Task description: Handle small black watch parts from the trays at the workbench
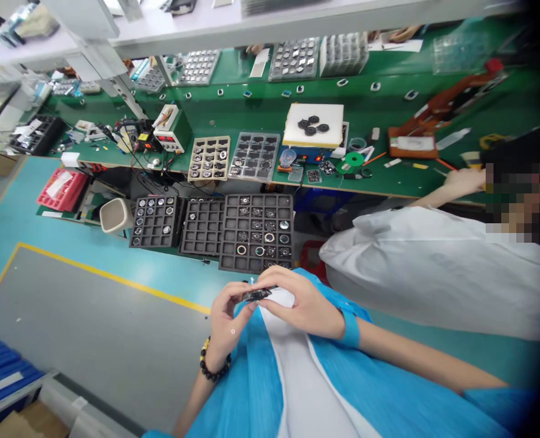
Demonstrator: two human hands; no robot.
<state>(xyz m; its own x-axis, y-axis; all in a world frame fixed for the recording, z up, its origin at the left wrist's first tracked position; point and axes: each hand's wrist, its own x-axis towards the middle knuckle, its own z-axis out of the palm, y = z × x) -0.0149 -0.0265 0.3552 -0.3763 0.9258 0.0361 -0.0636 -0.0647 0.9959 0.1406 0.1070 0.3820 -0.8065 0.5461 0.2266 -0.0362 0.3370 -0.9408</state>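
Note:
Both of my hands meet in front of my body around one small dark watch part [257, 295]. My left hand [228, 316] pinches its left side between thumb and fingers; a beaded bracelet [214, 362] is on that wrist. My right hand [301, 301] has its thumb and fingers closed on the right side, with a blue band [351, 328] at the wrist. The fingers hide part of the piece. Just beyond my hands lies a black compartment tray [227, 258] with round watch parts in several cells.
Two more black trays [177, 228] [185, 248] stand left of it. Behind runs a green bench [247, 115] with parts trays, a power supply [174, 137] and a white pad [292, 137]. A person in a pale coat [402, 261] sits at the right. A beige bin [115, 216] is at left.

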